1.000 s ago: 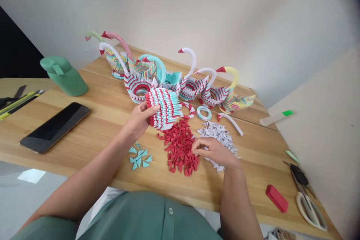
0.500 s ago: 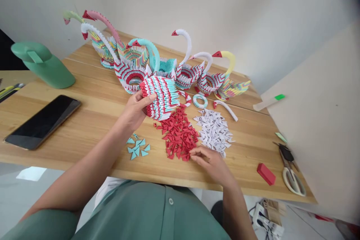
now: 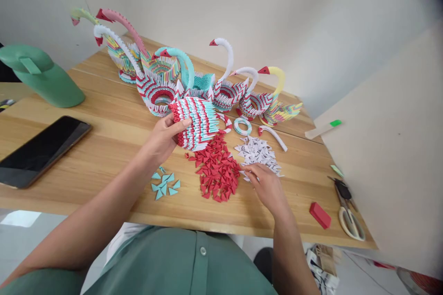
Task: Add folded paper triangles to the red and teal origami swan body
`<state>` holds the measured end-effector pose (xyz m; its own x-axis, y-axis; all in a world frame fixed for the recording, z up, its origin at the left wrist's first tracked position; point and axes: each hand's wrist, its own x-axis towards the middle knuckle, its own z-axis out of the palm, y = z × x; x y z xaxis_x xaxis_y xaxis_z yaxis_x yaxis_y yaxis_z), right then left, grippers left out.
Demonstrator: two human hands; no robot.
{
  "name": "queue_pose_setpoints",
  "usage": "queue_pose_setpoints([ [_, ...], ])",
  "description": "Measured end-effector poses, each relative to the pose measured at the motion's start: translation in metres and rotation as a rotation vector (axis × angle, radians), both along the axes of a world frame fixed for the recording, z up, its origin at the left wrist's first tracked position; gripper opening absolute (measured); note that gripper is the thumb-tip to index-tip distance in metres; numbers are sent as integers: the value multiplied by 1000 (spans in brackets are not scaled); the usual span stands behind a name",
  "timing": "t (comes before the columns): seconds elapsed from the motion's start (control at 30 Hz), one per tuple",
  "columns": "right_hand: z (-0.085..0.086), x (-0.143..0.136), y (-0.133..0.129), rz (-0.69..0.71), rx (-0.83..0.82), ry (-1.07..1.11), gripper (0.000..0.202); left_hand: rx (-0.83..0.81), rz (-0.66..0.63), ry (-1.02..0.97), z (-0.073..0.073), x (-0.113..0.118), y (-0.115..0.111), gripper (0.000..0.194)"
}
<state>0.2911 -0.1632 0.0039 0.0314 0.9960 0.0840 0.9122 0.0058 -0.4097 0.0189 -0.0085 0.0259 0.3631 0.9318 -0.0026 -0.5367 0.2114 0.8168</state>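
My left hand (image 3: 164, 136) is closed on a curved body of folded paper triangles (image 3: 195, 122), banded red, white and light blue, with its pointed edge facing right. It is raised over the upper end of a pile of red paper triangles (image 3: 218, 170). My right hand (image 3: 265, 184) is low between that pile and a heap of white paper triangles (image 3: 259, 150), partly covering the white heap. Its thumb and forefinger are pinched together beside the red pile; whatever is between them is too small to make out. Several light blue triangles (image 3: 165, 184) lie below my left wrist.
Finished paper swans (image 3: 159, 90) line the back of the table. In front lie a blue-and-white paper ring (image 3: 242, 126) and a white swan neck (image 3: 275, 137). A phone (image 3: 44, 150) and green jug (image 3: 51, 78) are left; a red block (image 3: 320, 215) and scissors (image 3: 349, 221) right.
My right hand has moved up from the lower edge of the red pile to beside the white heap. My left hand keeps the paper body in about the same place, while the whole view has shifted slightly.
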Motion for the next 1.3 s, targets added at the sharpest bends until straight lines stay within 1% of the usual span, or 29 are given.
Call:
queue_pose_setpoints([
  [0.13, -4, 0, -1, 86, -64, -19, 17, 0, -11, 4, 0, 0, -1, 37],
  [0.23, -6, -3, -1, 125, -80, -50, 18, -7, -11, 15, 0, 1, -1, 38],
  [0.33, -7, -7, 2, 138, -77, -105, 20, -24, -17, 29, 2, 2, -3, 41],
  [0.43, -7, -9, 5, 146, -87, -147, 18, -37, -17, 37, 2, 2, -3, 43],
  [0.53, -4, -8, 7, 127, -60, -120, 15, -47, -18, 36, 1, 2, -3, 43],
  [0.6, 1, -8, 8, 76, -2, 0, 14, -63, -13, 42, 1, 3, -4, 42],
  [0.73, 12, -14, 12, -91, 62, 413, 10, -93, -27, 46, 1, 5, -7, 40],
  [0.8, 15, -19, 15, -125, 88, 568, 13, -100, -52, 51, 1, 6, -9, 40],
  [0.9, 16, -25, 22, -111, 128, 716, 21, -107, -85, 59, 1, 7, -10, 40],
  [1.0, 15, -29, 26, -81, 149, 826, 29, -115, -90, 54, 1, 7, -10, 39],
  [1.17, 20, -34, 28, 0, 154, 964, 16, -116, -96, 47, 3, 7, -11, 40],
  [1.23, 22, -35, 29, -5, 136, 1019, 12, -108, -102, 47, 3, 7, -11, 41],
  [1.3, 23, -37, 31, -24, 115, 1068, 14, -104, -112, 47, 2, 7, -12, 40],
])
